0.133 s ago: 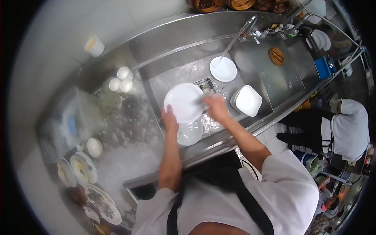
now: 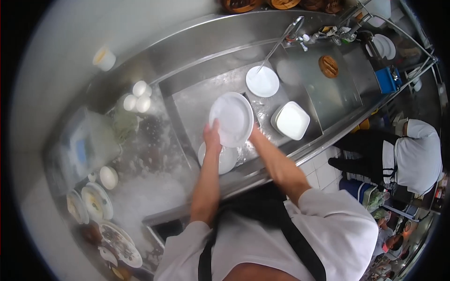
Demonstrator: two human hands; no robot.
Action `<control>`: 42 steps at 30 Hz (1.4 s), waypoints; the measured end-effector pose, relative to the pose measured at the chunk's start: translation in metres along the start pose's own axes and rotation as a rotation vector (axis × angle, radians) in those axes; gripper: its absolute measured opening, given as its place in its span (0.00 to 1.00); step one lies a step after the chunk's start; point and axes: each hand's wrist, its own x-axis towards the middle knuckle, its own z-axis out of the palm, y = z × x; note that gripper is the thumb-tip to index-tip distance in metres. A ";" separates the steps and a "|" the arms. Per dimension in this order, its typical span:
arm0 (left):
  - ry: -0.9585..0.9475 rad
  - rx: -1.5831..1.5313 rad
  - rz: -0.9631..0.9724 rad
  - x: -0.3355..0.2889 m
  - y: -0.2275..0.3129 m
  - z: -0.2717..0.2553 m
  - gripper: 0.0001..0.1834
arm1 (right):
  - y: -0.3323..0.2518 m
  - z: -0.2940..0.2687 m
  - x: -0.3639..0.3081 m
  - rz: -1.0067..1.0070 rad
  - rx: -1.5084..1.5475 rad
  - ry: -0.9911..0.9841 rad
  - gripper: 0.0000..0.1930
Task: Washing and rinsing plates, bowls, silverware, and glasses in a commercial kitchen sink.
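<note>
My left hand (image 2: 212, 136) grips a round white plate (image 2: 232, 117) by its near left rim, thumb on the upper face. Suds or wet patches show on the plate, which is held tilted above the sink basin (image 2: 187, 100). Behind the plate's right edge is my right hand (image 2: 255, 133), its fingers hidden by the plate. Under the held plate, another round plate (image 2: 226, 160) lies near the basin's front edge. Water from the tap (image 2: 295, 28) runs onto a white plate (image 2: 262, 81) farther back. Stacked square white dishes (image 2: 293, 121) stand at the basin's right.
Left on the steel counter are three white cups (image 2: 139, 96), a clear plastic tub (image 2: 89, 145) and dirty plates (image 2: 97, 201). A second, water-filled basin (image 2: 333, 96) holds a brown wooden piece (image 2: 328, 66). A blue container (image 2: 388, 81) sits far right. Another person (image 2: 417, 154) stands beyond.
The plate has shifted right and tilted. My right hand, blurred over the plate's face with a greyish thing before, is now behind its right edge. The view has shifted slightly.
</note>
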 end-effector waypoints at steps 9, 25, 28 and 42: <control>-0.418 1.040 0.497 0.062 0.016 0.012 0.21 | 0.049 -0.113 0.118 0.199 0.225 0.324 0.30; -0.459 1.010 0.471 0.021 0.080 0.015 0.19 | -0.136 -0.103 0.196 -0.537 -0.280 -0.022 0.24; -0.047 0.643 0.566 0.002 0.091 0.047 0.12 | 0.007 -0.006 0.122 -0.889 -1.184 0.174 0.27; -0.213 0.872 0.518 0.051 -0.066 0.082 0.13 | 0.132 -0.108 0.051 0.061 -1.450 0.036 0.26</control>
